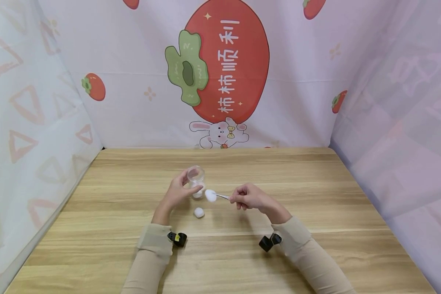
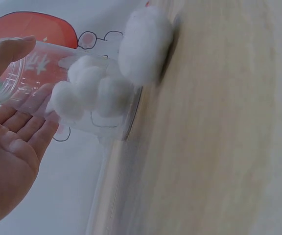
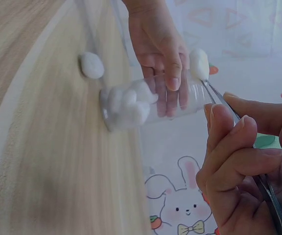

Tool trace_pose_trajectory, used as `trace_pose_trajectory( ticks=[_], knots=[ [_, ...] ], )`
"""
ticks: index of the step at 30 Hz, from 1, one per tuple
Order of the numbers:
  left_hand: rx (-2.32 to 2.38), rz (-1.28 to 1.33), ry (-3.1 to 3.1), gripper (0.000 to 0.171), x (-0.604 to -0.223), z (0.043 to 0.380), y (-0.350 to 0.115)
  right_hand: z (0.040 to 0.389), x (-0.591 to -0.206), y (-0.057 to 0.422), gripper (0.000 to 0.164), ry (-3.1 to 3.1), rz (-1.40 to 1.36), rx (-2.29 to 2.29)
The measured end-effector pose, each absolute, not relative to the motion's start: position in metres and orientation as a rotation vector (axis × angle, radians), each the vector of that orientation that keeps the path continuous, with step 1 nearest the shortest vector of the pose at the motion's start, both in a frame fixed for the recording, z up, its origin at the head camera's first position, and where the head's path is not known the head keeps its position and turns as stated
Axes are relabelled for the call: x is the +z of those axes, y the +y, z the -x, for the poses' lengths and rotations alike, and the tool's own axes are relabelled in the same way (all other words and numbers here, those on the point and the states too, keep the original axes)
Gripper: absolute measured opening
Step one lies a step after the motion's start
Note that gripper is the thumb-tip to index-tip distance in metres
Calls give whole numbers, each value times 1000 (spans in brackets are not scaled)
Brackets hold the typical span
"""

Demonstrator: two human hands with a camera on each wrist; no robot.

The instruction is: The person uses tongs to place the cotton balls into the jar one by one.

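Observation:
A clear jar (image 1: 196, 174) stands upright on the table with several white cotton balls (image 2: 84, 88) in its lower part. My left hand (image 1: 179, 188) holds it, thumb on one side and fingers on the other. My right hand (image 1: 250, 197) grips metal tweezers (image 3: 224, 101), whose tips pinch one cotton ball (image 1: 211, 195). That ball is beside the jar near the height of its mouth, outside it in the right wrist view. Another loose cotton ball (image 1: 199, 212) lies on the table in front of the jar.
The wood-grain table (image 1: 301, 179) is bounded by a printed cloth backdrop (image 1: 132, 110) behind it and cloth walls at both sides. Each wrist carries a small black camera (image 1: 266, 243).

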State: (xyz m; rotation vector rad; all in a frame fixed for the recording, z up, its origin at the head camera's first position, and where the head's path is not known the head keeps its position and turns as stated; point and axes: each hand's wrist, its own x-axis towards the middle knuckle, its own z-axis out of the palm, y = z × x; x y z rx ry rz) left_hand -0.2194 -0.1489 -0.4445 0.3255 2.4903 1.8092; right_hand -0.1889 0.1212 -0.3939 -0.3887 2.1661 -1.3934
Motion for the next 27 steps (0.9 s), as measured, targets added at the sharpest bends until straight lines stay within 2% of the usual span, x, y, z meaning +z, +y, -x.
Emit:
trace_pose_trajectory(
  ticks=[16, 27],
  knots=[
    [1799, -445, 2487, 61, -443, 219, -146, 191, -381, 118, 19, 2194, 385, -1403],
    [1786, -423, 2489, 61, -443, 219, -147, 195, -375, 112, 17, 2179, 398, -1448]
  ],
)
